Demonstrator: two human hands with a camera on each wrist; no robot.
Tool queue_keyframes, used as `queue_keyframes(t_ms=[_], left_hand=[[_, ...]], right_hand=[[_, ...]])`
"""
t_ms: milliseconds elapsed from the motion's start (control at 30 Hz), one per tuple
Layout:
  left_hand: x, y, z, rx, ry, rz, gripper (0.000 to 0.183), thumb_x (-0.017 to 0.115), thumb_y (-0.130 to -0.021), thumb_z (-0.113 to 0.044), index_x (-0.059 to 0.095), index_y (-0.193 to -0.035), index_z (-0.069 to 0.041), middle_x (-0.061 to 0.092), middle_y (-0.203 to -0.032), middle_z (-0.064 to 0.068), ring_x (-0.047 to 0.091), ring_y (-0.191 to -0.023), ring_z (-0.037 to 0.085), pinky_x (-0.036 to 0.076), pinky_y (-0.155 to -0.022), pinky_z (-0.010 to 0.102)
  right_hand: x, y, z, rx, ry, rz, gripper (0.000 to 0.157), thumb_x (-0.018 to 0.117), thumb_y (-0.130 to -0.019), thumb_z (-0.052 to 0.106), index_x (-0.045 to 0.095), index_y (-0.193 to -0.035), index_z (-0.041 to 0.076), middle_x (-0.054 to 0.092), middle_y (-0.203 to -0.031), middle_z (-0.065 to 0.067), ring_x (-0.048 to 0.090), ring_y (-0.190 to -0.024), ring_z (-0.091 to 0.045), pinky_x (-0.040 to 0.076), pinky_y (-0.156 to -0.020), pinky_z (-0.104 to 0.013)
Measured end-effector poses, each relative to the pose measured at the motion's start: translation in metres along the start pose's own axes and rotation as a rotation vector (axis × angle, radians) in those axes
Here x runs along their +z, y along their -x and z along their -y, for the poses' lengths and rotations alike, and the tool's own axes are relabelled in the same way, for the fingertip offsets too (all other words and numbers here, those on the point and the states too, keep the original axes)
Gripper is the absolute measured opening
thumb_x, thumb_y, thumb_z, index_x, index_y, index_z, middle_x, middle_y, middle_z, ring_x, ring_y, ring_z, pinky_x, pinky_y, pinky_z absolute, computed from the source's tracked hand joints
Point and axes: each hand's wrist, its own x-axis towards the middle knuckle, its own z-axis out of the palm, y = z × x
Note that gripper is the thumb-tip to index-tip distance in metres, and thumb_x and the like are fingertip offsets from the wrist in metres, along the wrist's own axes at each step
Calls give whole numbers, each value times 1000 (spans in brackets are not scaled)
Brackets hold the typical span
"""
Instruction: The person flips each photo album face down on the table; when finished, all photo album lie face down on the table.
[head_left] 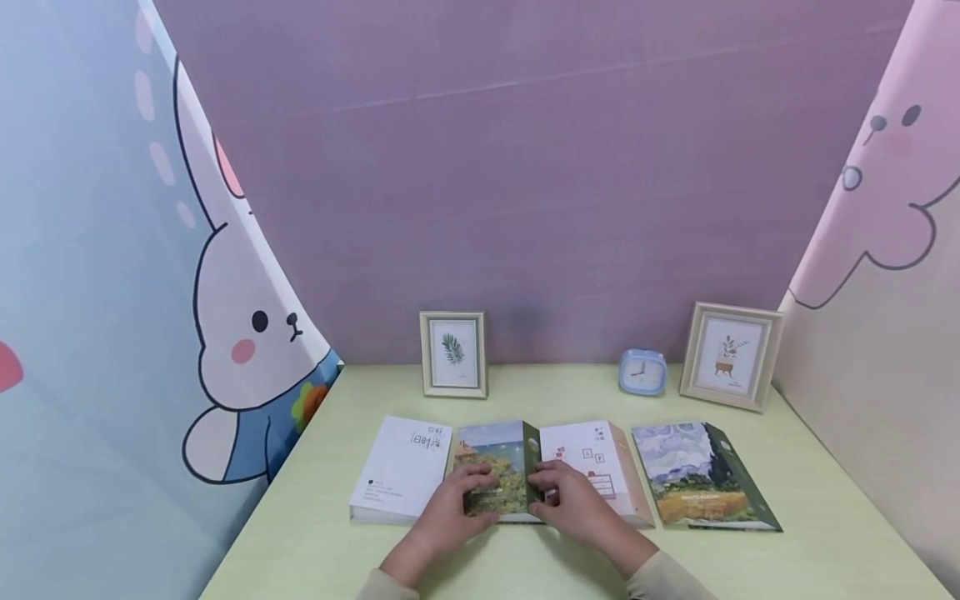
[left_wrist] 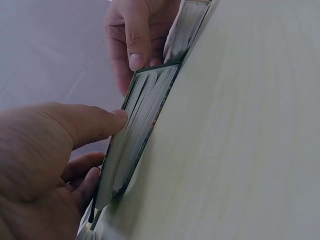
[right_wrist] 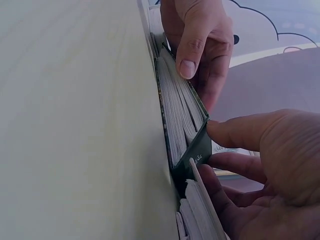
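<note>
A thick book (head_left: 497, 450) with a seaside landscape cover and dark green spine lies flat on the table. My left hand (head_left: 450, 510) rests on the left part of its cover, with the thumb (left_wrist: 100, 122) along the near cover edge. My right hand (head_left: 581, 507) touches the same book at its spine (right_wrist: 199, 145), thumb and fingers spread around the upper spine edge. To its left is a white book (head_left: 405, 467) with dark lettering. On its right lies a white book (head_left: 592, 446) with red furniture drawings, partly covered by my right hand.
A book with a painted field cover (head_left: 686, 467) lies at the far right of the row. Behind stand a leaf picture frame (head_left: 453, 390), a blue clock (head_left: 642, 354) and a plant picture frame (head_left: 697, 346). A purple backdrop (head_left: 525, 183) rises behind the table (head_left: 300, 542).
</note>
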Motion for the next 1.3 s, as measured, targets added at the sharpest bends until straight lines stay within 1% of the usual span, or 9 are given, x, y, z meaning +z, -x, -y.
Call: queue_keyframes(t_ms=[300, 467, 600, 800, 900, 1067, 1133, 1267, 1300], left_hand=[[0, 1, 1, -6, -2, -5, 50, 87, -85, -21, 70, -132, -13, 56, -149, 9, 50, -139, 37, 37, -116, 64], [0, 2, -1, -8, 11, 1, 49, 86, -87, -22, 70, -132, -12, 56, -149, 9, 50, -139, 37, 38, -115, 63], [-3, 3, -2, 7, 6, -4, 50, 86, -88, -23, 69, -134, -12, 57, -149, 9, 51, -138, 38, 40, -115, 63], [-11, 4, 0, 23, 35, -23, 50, 82, -92, -23, 66, -137, -11, 58, -148, 11, 52, -138, 37, 38, -116, 63], [-17, 4, 1, 34, 50, -44, 47, 80, -94, -23, 66, -137, -10, 58, -148, 12, 51, -139, 36, 36, -117, 63], [-31, 5, 4, 68, 83, -96, 44, 80, -93, -13, 66, -135, -5, 58, -148, 14, 51, -140, 35, 35, -118, 63], [-38, 7, 6, 55, 84, -127, 44, 80, -93, -12, 67, -135, -8, 59, -147, 12, 51, -140, 34, 35, -118, 63], [-53, 10, 14, -9, 73, -203, 44, 81, -92, -15, 69, -135, -15, 61, -146, 8, 50, -141, 34, 33, -119, 63], [-57, 12, 16, -26, 67, -222, 45, 82, -92, -16, 69, -135, -17, 61, -146, 6, 50, -141, 33, 33, -120, 62]], right_hand=[[-1, -2, -1, -13, 6, 17, 46, 85, -83, 5, 70, -124, -9, 57, -138, -29, 70, -83, -15, 60, -73, -22], [-3, -2, -2, -6, -15, 36, 47, 87, -82, 3, 70, -124, -8, 57, -136, -26, 71, -92, -25, 61, -74, -22], [-5, -4, -1, 2, -21, 59, 47, 87, -82, 4, 70, -125, -7, 59, -134, -21, 70, -99, -30, 61, -76, -22], [-9, -7, 1, -6, 48, 57, 44, 86, -86, 11, 71, -126, 3, 62, -123, -8, 68, -95, -23, 59, -77, -27], [-10, -11, 4, -23, 70, 51, 40, 84, -87, 11, 71, -125, 7, 62, -119, -5, 68, -95, -24, 59, -77, -28], [-10, -17, 14, -34, 48, 58, 38, 82, -89, 9, 70, -125, 6, 62, -119, -9, 67, -97, -27, 59, -75, -27], [-10, -19, 19, -40, 53, 65, 38, 81, -91, 11, 70, -127, 7, 61, -121, -9, 66, -96, -25, 58, -74, -28], [-7, -24, 27, -63, 63, 81, 39, 81, -93, 16, 69, -129, 8, 61, -120, -9, 65, -96, -26, 58, -76, -32], [-6, -25, 29, -69, 58, 84, 39, 81, -93, 15, 69, -129, 7, 61, -121, -10, 65, -97, -28, 59, -77, -35]])
